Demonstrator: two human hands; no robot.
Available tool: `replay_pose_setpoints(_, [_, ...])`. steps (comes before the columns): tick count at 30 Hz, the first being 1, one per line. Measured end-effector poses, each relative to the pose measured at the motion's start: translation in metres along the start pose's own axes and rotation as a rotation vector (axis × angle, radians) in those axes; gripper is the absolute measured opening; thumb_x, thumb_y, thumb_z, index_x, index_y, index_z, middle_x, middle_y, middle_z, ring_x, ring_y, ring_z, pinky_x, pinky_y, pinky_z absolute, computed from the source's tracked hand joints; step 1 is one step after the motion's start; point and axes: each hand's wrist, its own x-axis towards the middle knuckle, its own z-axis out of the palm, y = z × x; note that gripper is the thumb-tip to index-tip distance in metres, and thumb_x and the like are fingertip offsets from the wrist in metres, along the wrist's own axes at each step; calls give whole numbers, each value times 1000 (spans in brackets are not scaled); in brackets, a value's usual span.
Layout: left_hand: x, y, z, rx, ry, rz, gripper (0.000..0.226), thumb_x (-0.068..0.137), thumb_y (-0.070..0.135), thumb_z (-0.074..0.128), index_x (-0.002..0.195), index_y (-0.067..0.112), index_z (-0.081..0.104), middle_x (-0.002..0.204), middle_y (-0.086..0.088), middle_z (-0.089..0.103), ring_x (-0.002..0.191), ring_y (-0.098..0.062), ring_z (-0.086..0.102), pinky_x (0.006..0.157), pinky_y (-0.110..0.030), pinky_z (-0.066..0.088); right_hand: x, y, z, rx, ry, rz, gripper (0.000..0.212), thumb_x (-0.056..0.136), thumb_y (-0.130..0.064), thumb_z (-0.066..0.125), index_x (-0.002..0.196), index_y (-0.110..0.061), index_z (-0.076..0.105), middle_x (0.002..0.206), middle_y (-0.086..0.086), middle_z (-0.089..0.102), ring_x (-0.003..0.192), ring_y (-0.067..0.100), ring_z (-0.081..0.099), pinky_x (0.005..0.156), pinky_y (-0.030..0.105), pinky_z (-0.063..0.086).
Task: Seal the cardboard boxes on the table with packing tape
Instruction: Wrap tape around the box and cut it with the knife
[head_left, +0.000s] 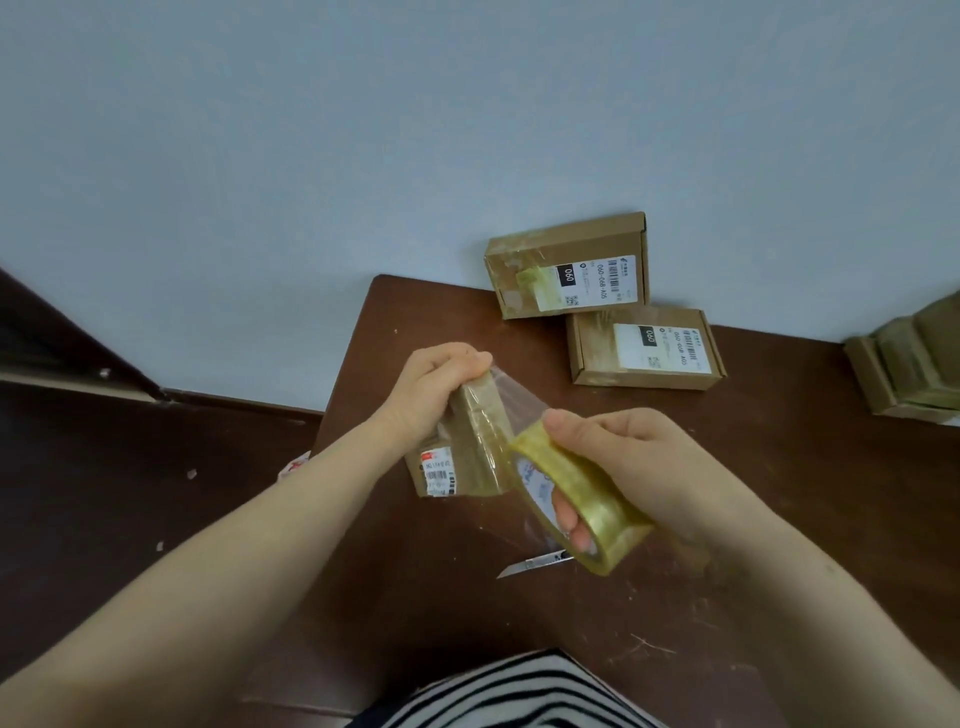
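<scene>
We hold the small box (475, 441) just left of the tape roll (576, 499) | left hand (441, 389) fingers curled round its far end | right hand (639, 457) fingers hooked through the roll's core, thumb on rim | box likely light, stiff, tape-slick: grip the corners

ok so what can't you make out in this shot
Head view only:
utility knife handle, hidden behind the tape roll
box stack at right, cut off by the frame edge
held box: top end under the left hand
label print, too small to read
</scene>
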Motion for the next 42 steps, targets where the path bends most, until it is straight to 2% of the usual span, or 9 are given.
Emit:
replay_pose_setpoints(11, [10, -6, 13, 18, -31, 12, 37, 74, 42, 60, 53, 16, 45, 53, 6, 41, 53, -10, 40, 59, -25, 36, -13, 20, 5, 289, -32, 151, 44, 93, -36, 50, 67, -3, 63, 56, 14, 62, 43, 18, 58, 50, 27, 52])
replay_pose_setpoints(16, [13, -5, 10, -10, 18, 26, 50, 76, 37, 59, 62, -9, 46, 57, -2, 41, 54, -13, 41, 60, -28, 36, 3, 44, 22, 304, 53, 182, 41, 97, -35, 48, 75, -2, 60, 58, 14, 64, 44, 20, 59, 49, 26, 51])
replay_pose_setpoints(23, [12, 1, 4, -1, 37, -63, 32, 81, 33, 55, 66, 5, 50, 60, 0, 46, 56, -12, 46, 66, -31, 38, 33, 71, 47, 278, 132, 218, 39, 96, -37, 52, 82, -2, 59, 57, 11, 65, 43, 19, 59, 47, 26, 50])
replay_pose_setpoints(29, [-5, 4, 2, 235, 73, 40, 32, 80, 60, 54, 88, 30, 63, 79, 17, 62, 74, 7, 56, 65, -5, 42, 42, 74, 53, 214, 117, 141, 37, 97, -41, 50, 85, -7, 60, 58, 7, 67, 46, 17, 62, 48, 25, 51])
replay_pose_setpoints(32, [-2, 8, 4, 267, 98, 40, 27, 88, 37, 61, 82, 11, 59, 75, 0, 57, 63, -1, 49, 58, -9, 41, 46, 75, 64, 238, 84, 136, 37, 98, -40, 49, 85, -7, 59, 57, 6, 66, 46, 17, 61, 49, 25, 51])
replay_pose_setpoints(35, [2, 19, -1, 362, 128, -53, 17, 94, 30, 55, 95, 17, 65, 92, 2, 65, 76, 2, 56, 74, -23, 45, 53, 67, 66, 286, 93, 137, 36, 98, -37, 50, 82, -5, 58, 53, 8, 64, 42, 17, 59, 45, 22, 49])
replay_pose_setpoints(38, [4, 33, -12, 934, 121, 416, 33, 97, 33, 48, 123, 16, 59, 117, 1, 63, 109, -12, 54, 109, -40, 33, 61, 54, 59, 287, 81, 128, 36, 98, -34, 51, 82, -2, 58, 51, 10, 63, 39, 17, 57, 42, 21, 46])
replay_pose_setpoints(40, [2, 39, -13, 1125, -127, 707, 39, 97, 42, 43, 98, 13, 70, 98, 2, 69, 97, -16, 61, 112, -39, 28, 66, 50, 56, 283, 69, 129, 36, 98, -34, 51, 82, -2, 59, 52, 9, 63, 39, 18, 58, 43, 22, 47])
replay_pose_setpoints(42, [-7, 30, -8, 1235, -218, 817, 48, 96, 37, 42, 63, 11, 65, 64, 0, 64, 65, -21, 59, 88, -37, 45, 69, 50, 58, 289, 58, 125, 38, 97, -35, 52, 82, -2, 61, 53, 10, 64, 40, 19, 58, 44, 23, 48])
